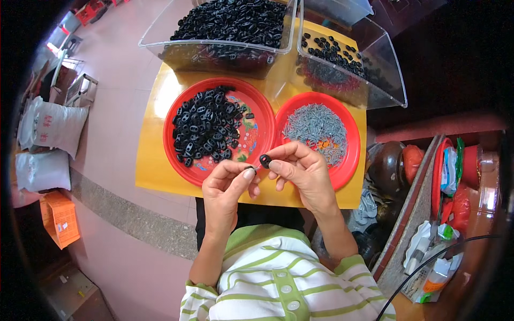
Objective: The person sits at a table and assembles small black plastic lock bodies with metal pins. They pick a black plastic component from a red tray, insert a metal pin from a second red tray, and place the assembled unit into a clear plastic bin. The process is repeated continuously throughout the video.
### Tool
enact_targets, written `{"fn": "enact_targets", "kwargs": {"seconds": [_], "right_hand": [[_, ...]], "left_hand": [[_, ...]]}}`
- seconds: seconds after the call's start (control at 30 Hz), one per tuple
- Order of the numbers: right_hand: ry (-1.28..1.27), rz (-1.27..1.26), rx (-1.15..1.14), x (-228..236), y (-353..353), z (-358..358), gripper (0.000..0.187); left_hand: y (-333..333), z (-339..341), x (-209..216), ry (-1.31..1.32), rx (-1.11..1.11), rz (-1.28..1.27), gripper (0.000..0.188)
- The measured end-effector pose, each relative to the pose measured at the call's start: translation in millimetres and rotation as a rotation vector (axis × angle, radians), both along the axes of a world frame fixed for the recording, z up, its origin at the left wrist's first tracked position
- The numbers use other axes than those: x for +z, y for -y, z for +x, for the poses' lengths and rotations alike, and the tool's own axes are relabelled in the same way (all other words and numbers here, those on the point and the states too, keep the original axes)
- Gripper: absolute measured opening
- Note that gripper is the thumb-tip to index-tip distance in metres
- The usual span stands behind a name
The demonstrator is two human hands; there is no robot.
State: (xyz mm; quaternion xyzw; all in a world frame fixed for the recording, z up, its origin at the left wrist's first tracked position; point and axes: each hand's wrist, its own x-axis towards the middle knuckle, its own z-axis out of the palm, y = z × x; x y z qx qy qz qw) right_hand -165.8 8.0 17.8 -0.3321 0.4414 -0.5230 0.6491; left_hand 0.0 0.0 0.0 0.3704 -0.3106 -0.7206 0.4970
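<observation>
Head view. Main risk, in my judgement: the rounded black piece and the dark piece are pinched on a very small area; an eased or uneven grip could let either slip onto the yellow table or among the grey pins on the right red plate. Pose: the left hand grasps the dark piece, largely covered, between thumb and forefinger; the right hand likewise grips the rounded 1, just beside it. Both wrists angle inward. Whether the 2 pieces touch, I cannot tell.
</observation>
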Motion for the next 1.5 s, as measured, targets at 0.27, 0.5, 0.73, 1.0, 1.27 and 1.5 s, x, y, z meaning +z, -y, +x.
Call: {"fn": "enact_targets", "kwargs": {"seconds": [0.27, 0.5, 0.73, 1.0, 1.27, 1.5], "right_hand": [[-0.092, -0.087, 0.005, 1, -16, 4, 0.016], [-0.159, -0.16, -0.056, -5, -17, 8, 0.015], [-0.195, -0.196, -0.08, -7, -17, 9, 0.013], [-0.453, -0.308, -0.12, -14, -15, 9, 0.019], [-0.777, -0.507, -0.174, -3, -10, 15, 0.032], [-0.858, -0.614, -0.149, -2, -5, 3, 0.032]], "left_hand": [[-12, -3, 3, 0.078, 0.012, -0.033, 0.008], [-8, -6, 3, 0.065, -0.021, -0.035, 0.012], [-6, -10, -8, 0.049, -0.025, -0.04, 0.012], [-3, -13, -11, 0.012, -0.014, -0.016, 0.011], [-8, -27, -8, -0.143, 0.116, 0.173, 0.007], [-9, -24, -10, -0.182, 0.067, 0.094, 0.007]]}}
